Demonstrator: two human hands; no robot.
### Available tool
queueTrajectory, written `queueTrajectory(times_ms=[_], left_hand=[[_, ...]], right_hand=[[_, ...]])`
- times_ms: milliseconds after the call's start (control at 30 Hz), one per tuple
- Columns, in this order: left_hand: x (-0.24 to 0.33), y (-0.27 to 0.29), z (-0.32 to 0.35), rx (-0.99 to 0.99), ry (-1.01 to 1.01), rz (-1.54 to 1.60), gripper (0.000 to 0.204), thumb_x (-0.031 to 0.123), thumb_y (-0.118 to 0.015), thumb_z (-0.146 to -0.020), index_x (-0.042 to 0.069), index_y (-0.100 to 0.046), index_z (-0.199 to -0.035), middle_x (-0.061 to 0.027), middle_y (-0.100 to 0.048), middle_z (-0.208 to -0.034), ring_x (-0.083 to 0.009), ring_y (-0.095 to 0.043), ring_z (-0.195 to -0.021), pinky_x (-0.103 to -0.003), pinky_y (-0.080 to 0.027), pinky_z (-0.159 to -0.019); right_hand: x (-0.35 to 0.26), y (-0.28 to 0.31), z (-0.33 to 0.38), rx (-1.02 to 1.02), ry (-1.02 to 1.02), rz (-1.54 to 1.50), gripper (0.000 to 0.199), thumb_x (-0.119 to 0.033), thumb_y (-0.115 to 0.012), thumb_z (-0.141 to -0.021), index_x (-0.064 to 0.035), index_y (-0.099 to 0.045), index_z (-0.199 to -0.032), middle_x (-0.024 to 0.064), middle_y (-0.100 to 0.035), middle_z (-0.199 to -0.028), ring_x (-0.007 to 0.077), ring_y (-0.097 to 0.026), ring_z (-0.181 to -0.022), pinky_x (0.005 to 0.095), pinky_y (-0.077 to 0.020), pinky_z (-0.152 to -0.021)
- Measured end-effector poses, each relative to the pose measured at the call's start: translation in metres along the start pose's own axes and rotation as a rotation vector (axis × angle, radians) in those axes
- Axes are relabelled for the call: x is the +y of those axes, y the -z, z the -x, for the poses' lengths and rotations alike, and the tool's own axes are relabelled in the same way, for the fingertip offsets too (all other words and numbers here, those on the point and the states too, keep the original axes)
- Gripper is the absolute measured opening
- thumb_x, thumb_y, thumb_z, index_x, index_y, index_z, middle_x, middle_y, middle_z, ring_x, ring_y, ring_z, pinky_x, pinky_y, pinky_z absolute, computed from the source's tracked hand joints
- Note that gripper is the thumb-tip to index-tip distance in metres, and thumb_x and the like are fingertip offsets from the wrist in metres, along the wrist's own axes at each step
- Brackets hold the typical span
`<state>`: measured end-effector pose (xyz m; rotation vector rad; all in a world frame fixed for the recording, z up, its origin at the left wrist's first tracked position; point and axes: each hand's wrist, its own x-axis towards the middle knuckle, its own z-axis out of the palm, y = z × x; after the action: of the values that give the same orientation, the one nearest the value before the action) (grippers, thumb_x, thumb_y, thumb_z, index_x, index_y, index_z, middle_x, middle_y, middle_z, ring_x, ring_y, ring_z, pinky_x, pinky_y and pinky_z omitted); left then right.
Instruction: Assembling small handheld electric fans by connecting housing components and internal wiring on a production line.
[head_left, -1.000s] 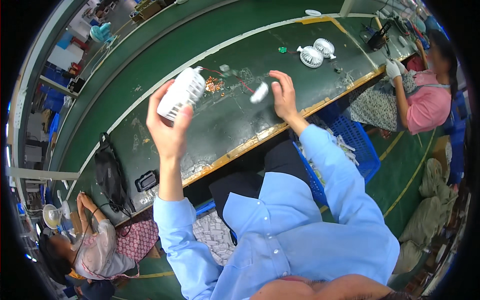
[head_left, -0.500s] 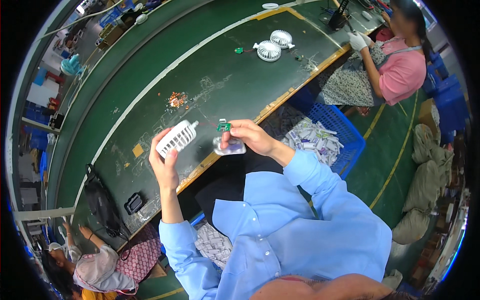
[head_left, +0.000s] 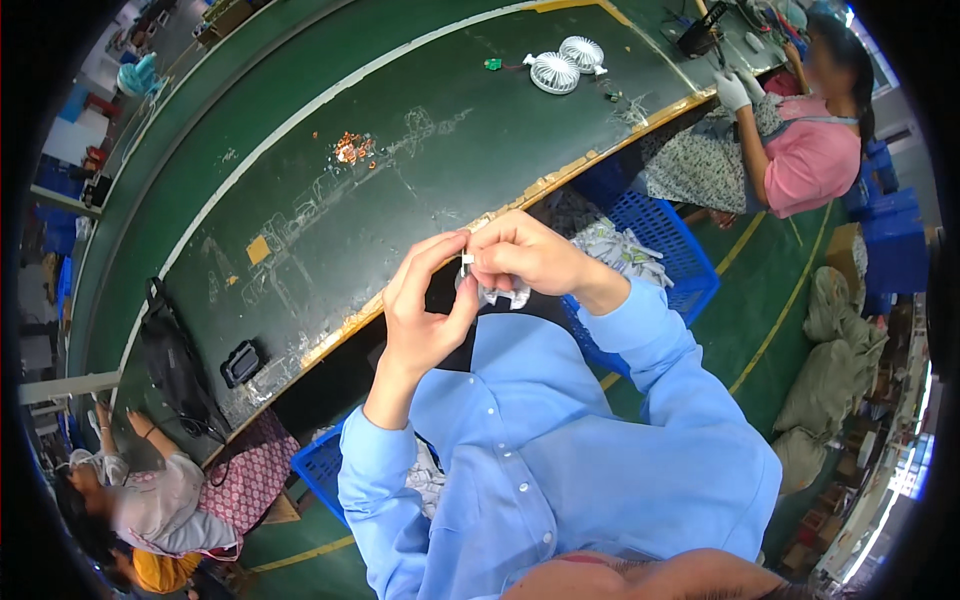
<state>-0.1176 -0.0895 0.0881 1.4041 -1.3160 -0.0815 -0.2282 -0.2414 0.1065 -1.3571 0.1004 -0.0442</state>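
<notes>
My left hand (head_left: 425, 300) and my right hand (head_left: 530, 255) meet just off the table's front edge. Between their fingertips a small circuit board (head_left: 465, 266) shows nearly edge-on, with a white bit on its side. My left finger and thumb pinch it from above and below. The bent fingers of my right hand press at the white bit. Below them is a white plastic casing (head_left: 508, 296), partly covered by my right hand, which is closed around it. The white slotted fan head from before cannot be made out.
On the green table (head_left: 330, 240) lie two white fan heads (head_left: 555, 73), a green circuit board (head_left: 493, 64), a pile of copper-coloured bits (head_left: 353, 150), a black tray (head_left: 242, 364) and a black bag (head_left: 180, 360). Blue baskets (head_left: 690, 255) stand below. Co-workers sit at both sides.
My hands have come together and moved off the tabletop toward my body. My left hand has let the fan head out of sight and now pinches the circuit board. The view has shifted slightly.
</notes>
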Motion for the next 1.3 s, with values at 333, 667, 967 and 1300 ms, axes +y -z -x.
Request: queueTrajectory(times_ms=[333, 667, 967, 1300], left_hand=[[0.014, -0.011, 0.017, 0.099, -0.220, -0.200, 0.031, -0.004, -0.075, -0.064, 0.002, -0.071, -0.094, -0.0099, -0.068, -0.092, -0.0239, -0.069, -0.075, -0.032, -0.058, -0.063], [0.029, -0.017, 0.040, 0.024, -0.121, -0.147, 0.020, -0.001, -0.076, -0.065, 0.004, -0.069, -0.083, -0.0057, -0.070, -0.083, -0.0200, -0.070, -0.068, -0.028, -0.057, -0.059], [0.050, -0.038, 0.054, -0.086, 0.042, -0.103, 0.018, -0.002, -0.077, -0.065, 0.002, -0.071, -0.082, -0.0090, -0.072, -0.081, -0.0218, -0.071, -0.069, -0.030, -0.058, -0.060], [0.069, -0.037, 0.048, -0.196, 0.066, 0.206, 0.015, -0.001, -0.077, -0.065, 0.003, -0.072, -0.079, -0.0091, -0.073, -0.080, -0.0209, -0.072, -0.066, -0.028, -0.057, -0.056]], right_hand=[[0.001, -0.013, 0.027, -0.013, -0.097, 0.175, 0.027, -0.011, -0.052, -0.084, -0.0016, -0.054, -0.058, -0.0007, -0.051, -0.053, 0.0053, -0.043, -0.049, 0.0279, -0.0325, -0.046], [0.013, -0.013, 0.054, -0.097, -0.222, 0.097, 0.027, -0.008, -0.051, -0.083, -0.0019, -0.054, -0.057, 0.0001, -0.053, -0.055, 0.0061, -0.044, -0.052, 0.0268, -0.0333, -0.048], [0.013, -0.027, 0.098, 0.115, -0.258, 0.144, 0.022, -0.004, -0.051, -0.081, 0.0018, -0.056, -0.061, -0.0002, -0.050, -0.053, 0.0056, -0.041, -0.051, 0.0278, -0.0319, -0.047], [0.009, -0.023, 0.129, -0.077, -0.333, -0.116, 0.026, -0.008, -0.053, -0.082, -0.0019, -0.054, -0.057, 0.0006, -0.053, -0.054, 0.0058, -0.044, -0.050, 0.0261, -0.0336, -0.048]])
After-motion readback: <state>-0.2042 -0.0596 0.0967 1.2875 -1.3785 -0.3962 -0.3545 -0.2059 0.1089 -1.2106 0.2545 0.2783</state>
